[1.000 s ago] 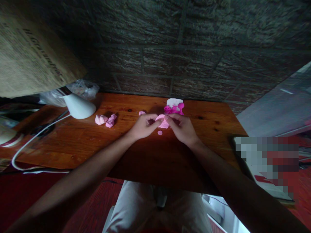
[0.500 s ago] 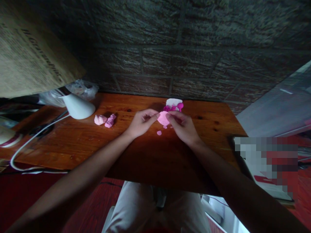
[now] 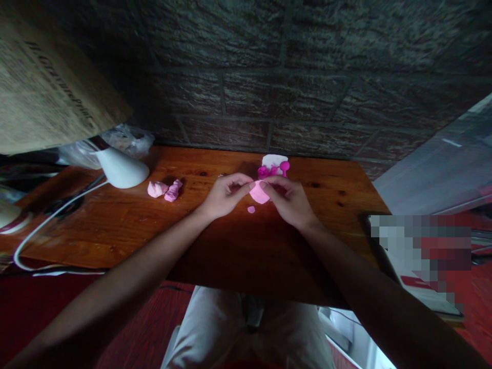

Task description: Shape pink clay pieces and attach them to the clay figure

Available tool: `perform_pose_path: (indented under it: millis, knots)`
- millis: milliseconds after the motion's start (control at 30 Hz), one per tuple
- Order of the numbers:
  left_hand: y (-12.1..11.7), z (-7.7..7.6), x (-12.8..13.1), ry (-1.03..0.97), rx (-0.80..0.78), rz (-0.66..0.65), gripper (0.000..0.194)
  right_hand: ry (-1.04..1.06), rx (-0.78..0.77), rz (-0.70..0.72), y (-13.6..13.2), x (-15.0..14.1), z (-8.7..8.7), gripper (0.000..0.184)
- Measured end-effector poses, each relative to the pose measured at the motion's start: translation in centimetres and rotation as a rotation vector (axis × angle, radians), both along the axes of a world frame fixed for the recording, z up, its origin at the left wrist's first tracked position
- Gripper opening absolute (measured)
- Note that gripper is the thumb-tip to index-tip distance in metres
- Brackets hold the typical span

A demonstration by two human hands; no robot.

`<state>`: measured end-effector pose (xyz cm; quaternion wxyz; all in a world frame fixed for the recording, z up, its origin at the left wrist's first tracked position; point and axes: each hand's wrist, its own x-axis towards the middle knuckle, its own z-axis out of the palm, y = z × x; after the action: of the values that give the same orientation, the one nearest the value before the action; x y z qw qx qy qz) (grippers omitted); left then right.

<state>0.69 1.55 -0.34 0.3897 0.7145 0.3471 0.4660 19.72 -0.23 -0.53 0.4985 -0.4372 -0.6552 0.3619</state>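
Observation:
A flat, roundish piece of pink modelling clay [image 3: 260, 192] is held up just above the wooden table. My left hand [image 3: 226, 196] pinches its upper left edge between thumb and fingers. On the other side, my right hand [image 3: 289, 201] pinches the upper right edge the same way. Below the clay lies a small pink bit [image 3: 251, 209] on the tabletop. Just behind my hands are magenta plastic pieces [image 3: 273, 171], one shaped like a small spoon, by a white sheet-like piece [image 3: 275, 160]. Two lumps of pink clay [image 3: 165, 190] rest farther left.
The wooden table [image 3: 215, 246] stands against a dark stone-patterned wall [image 3: 249, 97]. At the left is a lamp with a white base [image 3: 125, 170], a printed paper-like shade [image 3: 49, 97] and a white cable [image 3: 49, 215]. A pixelated flat object [image 3: 415, 261] lies at the right edge.
The clay piece has tilted and hangs a little lower between my fingers, its outline less round. Small bits beneath it are now hidden. My hands have hardly moved.

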Motion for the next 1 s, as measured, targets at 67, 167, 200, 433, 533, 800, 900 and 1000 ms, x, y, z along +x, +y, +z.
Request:
perform_pose_path:
  millis: [67, 167, 200, 433, 533, 800, 900, 1000]
  knots:
    - [0.02, -0.03, 0.05, 0.005, 0.006, -0.012, 0.033, -0.005, 0.014, -0.001, -0.04, 0.02, 0.10, 0.020]
    - [0.09, -0.09, 0.13, -0.002, -0.009, -0.018, 0.034, -0.009, 0.011, -0.016, -0.04, -0.02, 0.11, 0.020]
    - [0.11, -0.11, 0.14, -0.012, -0.018, -0.018, 0.034, -0.004, 0.004, -0.016, -0.04, -0.05, 0.09, 0.020]
    - [0.20, -0.22, 0.07, -0.048, -0.022, 0.012, 0.033, 0.122, 0.010, -0.030, 0.02, -0.32, -0.12, 0.018]
    - [0.23, -0.24, 0.02, -0.060, -0.022, 0.027, 0.032, 0.113, 0.028, -0.035, 0.07, -0.32, -0.14, 0.015]
    - [0.05, -0.17, -0.01, -0.057, -0.002, 0.028, 0.026, 0.060, 0.042, -0.024, 0.17, -0.11, -0.13, 0.013]
    - [-0.06, -0.12, 0.01, -0.027, 0.028, 0.028, 0.026, 0.041, 0.047, -0.014, 0.14, 0.00, -0.11, 0.014]
    - [-0.14, -0.10, 0.03, -0.022, 0.039, 0.022, 0.025, 0.032, 0.038, 0.001, 0.14, 0.08, -0.10, 0.014]
